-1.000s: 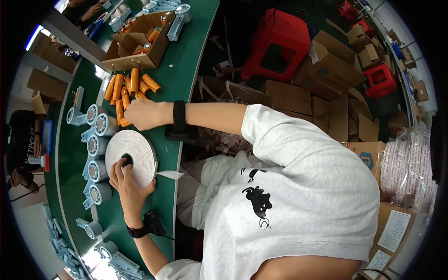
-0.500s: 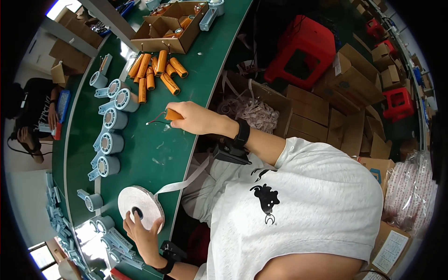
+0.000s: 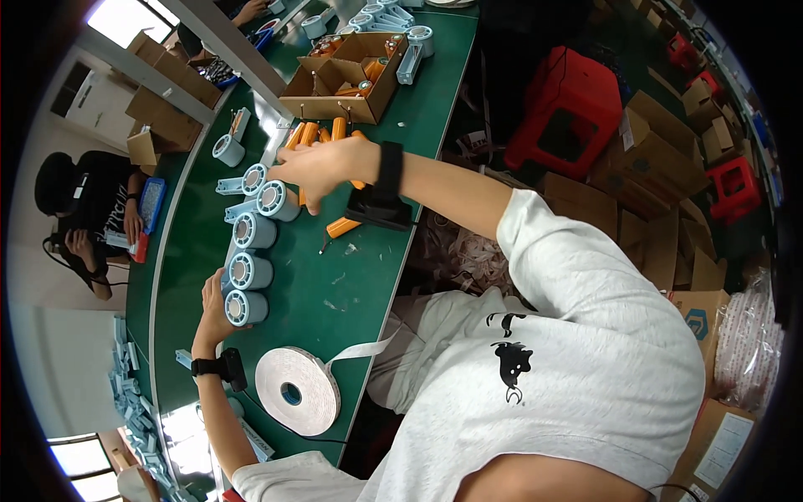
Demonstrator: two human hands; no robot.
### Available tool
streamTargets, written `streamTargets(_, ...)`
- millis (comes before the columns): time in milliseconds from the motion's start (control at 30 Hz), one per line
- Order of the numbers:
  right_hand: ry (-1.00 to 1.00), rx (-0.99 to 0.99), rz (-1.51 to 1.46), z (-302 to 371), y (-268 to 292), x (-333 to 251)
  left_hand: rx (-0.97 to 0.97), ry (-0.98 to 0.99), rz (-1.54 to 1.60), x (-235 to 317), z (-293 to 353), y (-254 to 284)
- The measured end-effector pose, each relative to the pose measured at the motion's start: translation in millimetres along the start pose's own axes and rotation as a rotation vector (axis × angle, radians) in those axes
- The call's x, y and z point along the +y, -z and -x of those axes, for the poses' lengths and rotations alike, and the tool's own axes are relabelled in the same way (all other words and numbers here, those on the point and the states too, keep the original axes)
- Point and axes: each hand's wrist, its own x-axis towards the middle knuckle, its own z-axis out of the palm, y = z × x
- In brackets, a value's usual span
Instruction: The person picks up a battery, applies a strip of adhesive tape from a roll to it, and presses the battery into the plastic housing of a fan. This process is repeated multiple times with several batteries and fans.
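Observation:
Along the green table runs a row of light blue round housings with handles, each with a slotted ring on its end. My left hand (image 3: 219, 311) is wrapped round the nearest light blue housing (image 3: 246, 309) of the row, fingers behind it and thumb at its near side. Over the far end of the row, my right hand (image 3: 322, 166) reaches with thumb and fingers apart, close to another housing (image 3: 278, 201). It partly covers a pile of orange cylindrical batteries (image 3: 308, 135). One wired orange battery (image 3: 342, 227) lies alone below my right wrist.
A roll of white tape (image 3: 276, 391) lies flat near me, its loose end over the table edge. At the far end stands a divided cardboard box (image 3: 330, 109) with more batteries. Red stools (image 3: 565, 109) and cartons stand right. Across the table, a person (image 3: 96, 209) works beside a blue tray.
My left hand has left the tape roll and moved up to the nearest housing. My right hand has let go of the battery, now on the table, and reached farther away. The view has shifted.

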Motion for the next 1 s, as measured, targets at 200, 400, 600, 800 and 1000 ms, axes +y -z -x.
streamTargets(200, 0.059, -0.183, -0.024, -122.4, 0.9, 18.6, 0.200, 0.031, 0.153, 38.5, 11.8, -10.6)
streamTargets(400, -0.019, -0.512, 0.055, -160.1, -20.6, -17.3, 0.322, 0.393, -0.040, 93.4, 74.3, 14.6)
streamTargets(600, 0.207, -0.188, 0.382, -147.6, -53.4, -38.9, 0.598, 0.769, -0.022, 149.3, 191.6, 0.9)
streamTargets(800, 0.968, -0.084, 0.490, -129.5, -100.0, -126.8, 0.685, 1.261, 0.031, 206.8, 263.7, -79.4)
streamTargets(1000, 1.150, -0.032, 0.462, -145.2, -144.2, -211.6, 0.783, 1.346, 0.097, 210.5, 246.7, -84.7)
